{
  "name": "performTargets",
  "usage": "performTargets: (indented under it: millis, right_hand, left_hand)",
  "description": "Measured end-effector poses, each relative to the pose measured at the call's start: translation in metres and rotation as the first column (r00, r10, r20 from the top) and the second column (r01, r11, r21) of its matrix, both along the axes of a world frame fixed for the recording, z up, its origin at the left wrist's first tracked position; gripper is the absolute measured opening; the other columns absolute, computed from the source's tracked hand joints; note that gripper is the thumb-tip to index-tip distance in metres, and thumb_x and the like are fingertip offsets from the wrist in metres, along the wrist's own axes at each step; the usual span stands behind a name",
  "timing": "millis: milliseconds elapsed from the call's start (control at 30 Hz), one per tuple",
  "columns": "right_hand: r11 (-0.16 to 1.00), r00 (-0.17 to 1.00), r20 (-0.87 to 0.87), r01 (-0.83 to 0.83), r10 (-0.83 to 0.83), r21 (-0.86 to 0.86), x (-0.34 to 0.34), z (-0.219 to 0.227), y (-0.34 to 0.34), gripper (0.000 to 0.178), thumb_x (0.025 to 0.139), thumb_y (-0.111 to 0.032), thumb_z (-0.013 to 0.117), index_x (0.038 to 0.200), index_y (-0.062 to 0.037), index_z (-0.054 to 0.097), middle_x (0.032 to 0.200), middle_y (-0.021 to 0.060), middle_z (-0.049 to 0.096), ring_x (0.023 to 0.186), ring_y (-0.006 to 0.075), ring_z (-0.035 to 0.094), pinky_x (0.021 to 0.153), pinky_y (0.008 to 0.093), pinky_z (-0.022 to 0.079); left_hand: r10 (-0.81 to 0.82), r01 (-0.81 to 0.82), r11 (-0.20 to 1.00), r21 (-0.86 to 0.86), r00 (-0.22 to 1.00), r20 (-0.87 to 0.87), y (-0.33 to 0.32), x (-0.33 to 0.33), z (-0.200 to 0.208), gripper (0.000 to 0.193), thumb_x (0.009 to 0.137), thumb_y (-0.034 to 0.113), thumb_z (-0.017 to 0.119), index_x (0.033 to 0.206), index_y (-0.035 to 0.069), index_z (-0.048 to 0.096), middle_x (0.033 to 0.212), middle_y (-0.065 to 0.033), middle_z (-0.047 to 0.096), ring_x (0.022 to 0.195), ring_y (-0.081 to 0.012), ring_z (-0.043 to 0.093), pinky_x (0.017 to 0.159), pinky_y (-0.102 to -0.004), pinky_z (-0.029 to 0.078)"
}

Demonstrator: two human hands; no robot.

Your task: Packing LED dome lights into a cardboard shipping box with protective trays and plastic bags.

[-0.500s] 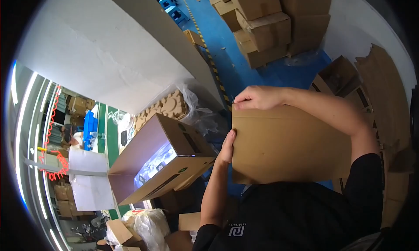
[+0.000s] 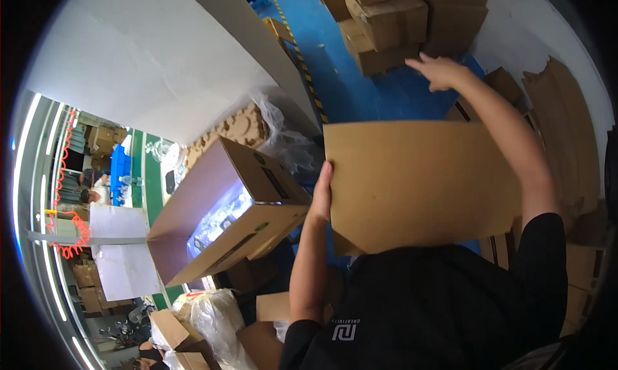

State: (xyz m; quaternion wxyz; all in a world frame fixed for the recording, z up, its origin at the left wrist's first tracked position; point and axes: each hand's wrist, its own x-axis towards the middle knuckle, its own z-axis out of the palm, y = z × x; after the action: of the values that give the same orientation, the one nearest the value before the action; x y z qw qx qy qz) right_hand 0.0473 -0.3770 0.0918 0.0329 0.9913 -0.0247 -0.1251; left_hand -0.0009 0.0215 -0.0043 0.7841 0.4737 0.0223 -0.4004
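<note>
**Left hand [image 2: 324,193] grips brown cardboard [image 2: 418,183], right hand [image 2: 441,73] is free**

From my place, I see the brown cardboard just before the person's black shirt [image 2: 444,305], the left hand closed on its left edge. The right hand is in the air beyond its far edge, loosely open, one finger stretched. To the left is an open carton [image 2: 273,183]; farther, stacked cartons [image 2: 393,26] on blue floor [image 2: 360,93].

The blue floor [image 2: 364,100] bears stacked brown cartons [image 2: 391,24] and striped tape [image 2: 302,59].
</note>
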Motion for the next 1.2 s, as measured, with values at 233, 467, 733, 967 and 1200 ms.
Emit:
performTargets:
  millis: [233, 467, 733, 967, 1200]
  right_hand:
    - [0.893, 0.994, -0.103, 0.009, 0.042, 0.45, -0.096, -0.079, -0.001, 0.056, 0.098, -0.05, 0.049, 0.133, -0.0071, 0.052, 0.127, 0.0143, 0.058, 0.123, 0.0313, 0.051, 0.103, 0.0417, 0.039]
    - [0.888, 0.997, -0.079, 0.06, -0.027, 0.456, -0.106, -0.119, 0.013, 0.048, 0.096, -0.048, 0.055, 0.097, -0.0013, 0.064, 0.105, 0.0109, 0.057, 0.108, 0.0238, 0.051, 0.085, 0.0362, 0.043]
    - [0.618, 0.873, -0.446, 0.463, -0.196, 0.636, -0.117, -0.116, 0.014, 0.067, 0.093, -0.062, 0.052, 0.074, 0.0004, 0.068, 0.062, 0.0071, 0.06, 0.064, 0.0191, 0.06, 0.065, 0.0372, 0.046]
    - [0.554, 0.687, -0.718, 0.643, -0.112, 0.528, -0.15, -0.134, 0.025, 0.077, 0.091, -0.071, 0.046, 0.112, 0.0002, 0.068, 0.13, 0.0183, 0.058, 0.116, 0.0268, 0.057, 0.093, 0.0381, 0.047]
    - [0.503, 0.591, -0.804, 0.714, -0.058, 0.488, -0.131, -0.093, 0.043, 0.084, 0.09, -0.074, 0.043, 0.126, -0.0006, 0.062, 0.136, 0.0195, 0.055, 0.126, 0.028, 0.05, 0.104, 0.0387, 0.04]
  left_hand:
    - [-0.024, 0.031, 0.999, 0.034, 0.982, -0.188, -0.001, -0.006, -0.018, 0.083, 0.089, 0.072, 0.043, 0.147, 0.013, 0.039, 0.14, -0.0138, 0.05, 0.123, -0.0296, 0.054, 0.098, -0.0476, 0.048]
    - [-0.093, 0.097, 0.995, 0.003, 0.96, -0.263, 0.004, -0.012, -0.034, 0.085, 0.09, 0.074, 0.038, 0.147, 0.011, 0.039, 0.142, -0.0145, 0.048, 0.127, -0.0296, 0.05, 0.103, -0.0458, 0.044]
    - [-0.085, 0.111, 0.983, 0.149, 0.981, -0.172, 0.003, -0.013, 0.008, 0.087, 0.089, 0.076, 0.037, 0.146, 0.01, 0.041, 0.142, -0.015, 0.048, 0.127, -0.0295, 0.05, 0.104, -0.0446, 0.042]
    - [-0.141, 0.162, 0.987, 0.016, 0.9, -0.412, 0.014, -0.028, -0.008, 0.079, 0.091, 0.071, 0.043, 0.141, 0.01, 0.046, 0.133, -0.0145, 0.056, 0.117, -0.0279, 0.057, 0.098, -0.0436, 0.048]
    - [-0.321, 0.244, 0.77, 0.59, 0.946, 0.028, 0.049, 0.022, -0.046, 0.071, 0.095, 0.061, 0.047, 0.141, 0.007, 0.047, 0.129, -0.0103, 0.058, 0.115, -0.0201, 0.057, 0.098, -0.0336, 0.045]
